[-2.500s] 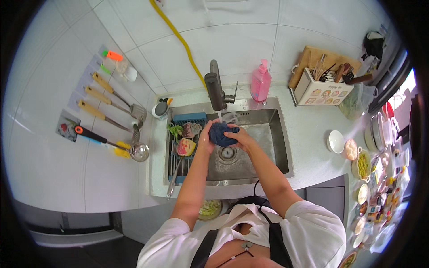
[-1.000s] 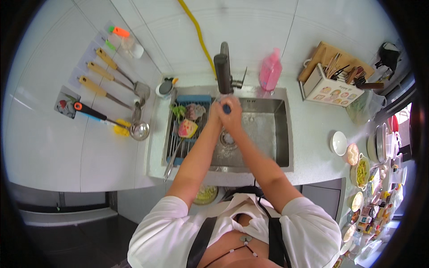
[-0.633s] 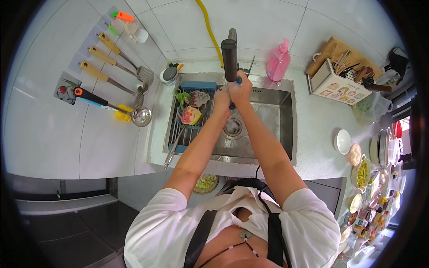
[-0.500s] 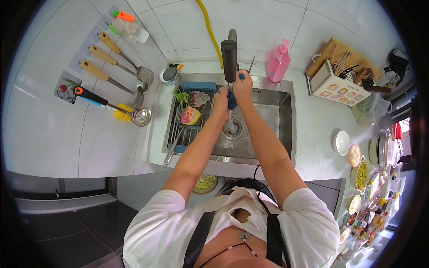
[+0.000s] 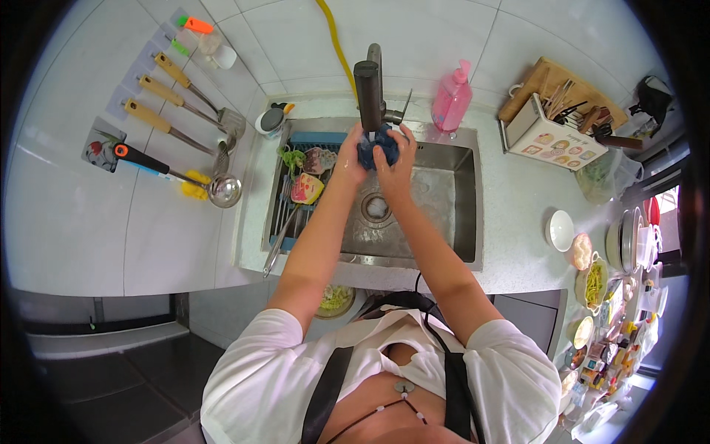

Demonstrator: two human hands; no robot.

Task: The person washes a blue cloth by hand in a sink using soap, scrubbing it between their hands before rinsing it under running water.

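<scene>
A dark blue cloth [image 5: 377,150], bunched up, sits between my two hands right under the spout of the dark faucet [image 5: 367,92]. My left hand [image 5: 350,157] grips its left side. My right hand [image 5: 396,159] has its fingers curled round the right side, thumb across the front. Both hands are over the steel sink [image 5: 436,207], above its drain [image 5: 376,208]. Left of my forearm, a blue drying rack [image 5: 314,138] in the sink bears a pink-and-yellow sponge [image 5: 306,189], a greyish scrubber [image 5: 319,160] and some green leaves [image 5: 290,157].
A pink soap bottle [image 5: 452,100] stands behind the sink's right corner. Ladles and spatulas hang on the left wall, including a black-handled ladle [image 5: 223,191]. On the right counter are a utensil holder [image 5: 543,133], a white bowl [image 5: 560,231] and several dishes.
The cloth is now bunched wider between my hands instead of hanging narrow. My right hand has turned and its fingers have spread round the cloth. The view has shifted slightly.
</scene>
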